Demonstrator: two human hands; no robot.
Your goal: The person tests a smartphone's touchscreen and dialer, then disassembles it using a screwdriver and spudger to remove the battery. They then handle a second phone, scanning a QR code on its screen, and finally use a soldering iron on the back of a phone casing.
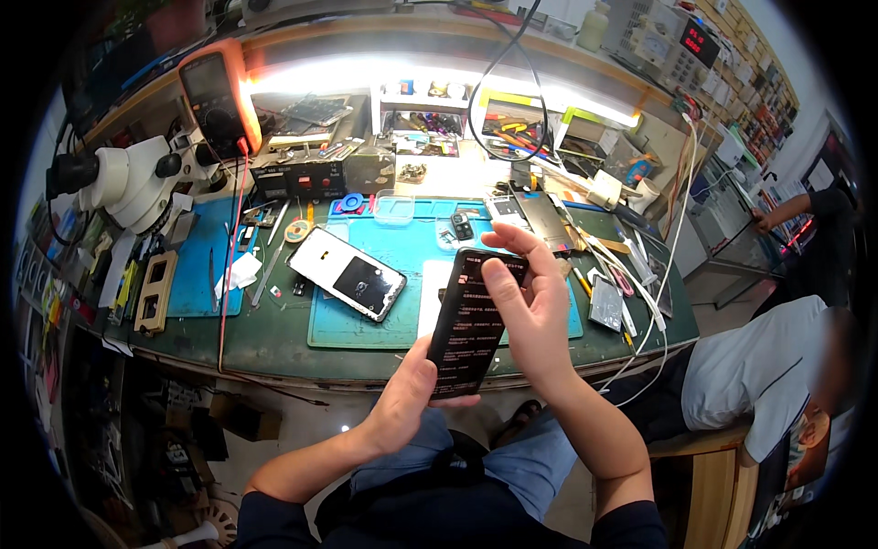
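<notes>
A dark smartphone (465, 334) with lines of text on its lit screen is held up between both my hands, over the front edge of the bench. My left hand (409, 395) grips its lower end, the thumb along the side. Around its upper right edge my right hand (533, 306) is closed, the thumb lying on the screen near the top. Beyond, on the blue work mat (343, 325), lies a phone with its back off (350, 274), white with a black section. A small clear box with dark parts (457, 229) sits behind the held phone.
An orange multimeter (219, 96) and a white microscope (133, 183) stand at the left. Tools and a grey block (605, 304) lie at the right, beside loose white cables (660, 311). A power supply (663, 41) is at the upper right. Another person (754, 366) sits at the right.
</notes>
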